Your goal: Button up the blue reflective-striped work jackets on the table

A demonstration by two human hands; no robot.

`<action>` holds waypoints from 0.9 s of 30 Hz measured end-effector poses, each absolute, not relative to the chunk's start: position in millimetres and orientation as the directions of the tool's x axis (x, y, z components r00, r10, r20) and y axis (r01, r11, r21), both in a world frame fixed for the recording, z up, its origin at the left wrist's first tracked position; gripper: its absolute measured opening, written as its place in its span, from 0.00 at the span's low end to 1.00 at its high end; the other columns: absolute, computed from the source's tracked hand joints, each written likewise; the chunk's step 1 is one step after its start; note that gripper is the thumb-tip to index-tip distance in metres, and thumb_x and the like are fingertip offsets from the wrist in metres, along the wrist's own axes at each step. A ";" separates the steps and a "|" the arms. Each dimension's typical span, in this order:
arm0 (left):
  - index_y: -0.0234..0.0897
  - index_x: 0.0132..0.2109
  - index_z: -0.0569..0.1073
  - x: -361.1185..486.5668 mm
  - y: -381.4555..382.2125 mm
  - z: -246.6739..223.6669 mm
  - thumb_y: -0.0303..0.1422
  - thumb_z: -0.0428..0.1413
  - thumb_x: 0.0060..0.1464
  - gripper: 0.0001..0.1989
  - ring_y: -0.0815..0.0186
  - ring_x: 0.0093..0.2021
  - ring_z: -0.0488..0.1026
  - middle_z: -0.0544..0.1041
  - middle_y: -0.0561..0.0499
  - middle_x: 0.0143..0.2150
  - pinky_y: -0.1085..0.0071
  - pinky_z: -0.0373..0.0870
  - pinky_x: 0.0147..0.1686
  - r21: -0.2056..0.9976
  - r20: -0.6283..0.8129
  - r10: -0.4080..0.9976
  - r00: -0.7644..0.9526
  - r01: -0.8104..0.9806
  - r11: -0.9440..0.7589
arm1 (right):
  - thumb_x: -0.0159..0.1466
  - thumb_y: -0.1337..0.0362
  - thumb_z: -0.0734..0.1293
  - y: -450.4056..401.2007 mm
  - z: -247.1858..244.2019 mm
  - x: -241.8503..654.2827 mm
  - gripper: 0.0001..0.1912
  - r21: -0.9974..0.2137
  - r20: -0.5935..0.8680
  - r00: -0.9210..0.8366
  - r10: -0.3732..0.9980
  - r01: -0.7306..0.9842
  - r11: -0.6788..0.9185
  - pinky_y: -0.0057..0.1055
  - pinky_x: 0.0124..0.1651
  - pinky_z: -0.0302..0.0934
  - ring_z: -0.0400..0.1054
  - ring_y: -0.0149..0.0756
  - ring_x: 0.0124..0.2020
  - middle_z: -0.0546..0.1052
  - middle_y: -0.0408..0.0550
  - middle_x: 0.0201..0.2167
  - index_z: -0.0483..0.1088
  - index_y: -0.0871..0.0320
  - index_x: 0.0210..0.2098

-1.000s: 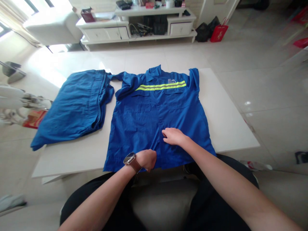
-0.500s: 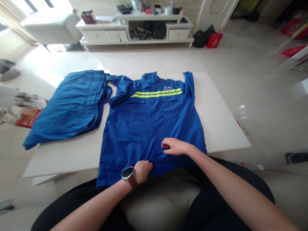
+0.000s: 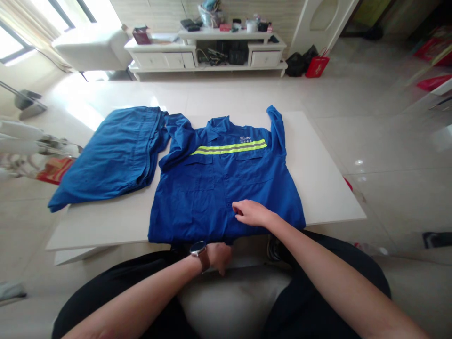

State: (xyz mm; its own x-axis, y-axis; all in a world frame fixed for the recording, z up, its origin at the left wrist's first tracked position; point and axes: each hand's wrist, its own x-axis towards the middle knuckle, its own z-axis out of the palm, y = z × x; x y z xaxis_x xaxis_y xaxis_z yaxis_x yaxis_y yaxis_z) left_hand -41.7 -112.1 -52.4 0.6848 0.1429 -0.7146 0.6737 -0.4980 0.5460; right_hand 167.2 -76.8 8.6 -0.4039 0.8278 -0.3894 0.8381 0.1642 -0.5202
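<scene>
A blue long-sleeved work shirt (image 3: 197, 212) lies front up on the white table (image 3: 325, 188), its collar away from me. A yellow and grey reflective stripe (image 3: 229, 148) crosses its chest. Above the lower front, by the button line, my right hand (image 3: 251, 213) has loosely bent fingers, thumb a little apart, with nothing visible between them. My left hand (image 3: 219, 257), wearing a watch (image 3: 198, 248) on its wrist, is just below the hem at the table's near edge. Its fingers point down and are blurred, so its grip is unclear.
A folded blue garment (image 3: 113, 155) lies on the table's left part, overhanging its edge. Across the floor stands a white cabinet (image 3: 162, 60) with various items. Beside it are a black bag (image 3: 295, 64) and a red bag (image 3: 317, 67). My knees flank the table's near side.
My left hand has moved down off the shirt's front edge, and the hem now sits at the table edge. My right hand shifted slightly left. The view has tilted up a little.
</scene>
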 end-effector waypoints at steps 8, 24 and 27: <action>0.38 0.30 0.80 -38.2 -9.6 20.9 0.28 0.56 0.50 0.08 0.65 0.28 0.78 0.79 0.53 0.23 0.74 0.70 0.33 0.530 -0.717 0.282 0.637 0.762 -0.373 | 0.70 0.59 0.61 -74.5 12.1 139.4 0.15 -0.367 -0.404 -0.436 0.804 0.883 0.294 0.32 0.43 0.63 0.76 0.43 0.47 0.79 0.53 0.49 0.72 0.52 0.54; 0.43 0.41 0.77 -36.9 2.8 9.5 0.42 0.62 0.56 0.10 0.62 0.37 0.77 0.81 0.53 0.36 0.71 0.61 0.31 0.517 -0.328 0.745 0.581 0.770 -0.374 | 0.63 0.65 0.67 -32.6 11.1 142.6 0.15 -0.449 -0.385 -0.262 0.885 0.891 0.069 0.30 0.39 0.59 0.75 0.41 0.42 0.81 0.50 0.43 0.70 0.53 0.50; 0.42 0.39 0.75 -36.3 1.7 4.2 0.41 0.64 0.54 0.10 0.62 0.37 0.76 0.80 0.53 0.36 0.71 0.60 0.31 0.557 -0.271 0.758 0.593 0.739 -0.379 | 0.57 0.69 0.68 -25.9 8.1 148.8 0.12 -0.580 -0.372 -0.263 0.890 0.814 -0.002 0.27 0.35 0.56 0.72 0.35 0.36 0.80 0.46 0.37 0.72 0.56 0.41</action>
State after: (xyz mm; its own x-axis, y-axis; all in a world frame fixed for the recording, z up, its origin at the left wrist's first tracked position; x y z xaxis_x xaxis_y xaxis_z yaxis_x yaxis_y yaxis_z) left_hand -36.3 1.7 4.2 0.5928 0.7584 -0.2709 0.7392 -0.3789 0.5569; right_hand 148.8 -25.9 8.1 -0.2633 0.8900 -0.3723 0.8143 -0.0020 -0.5804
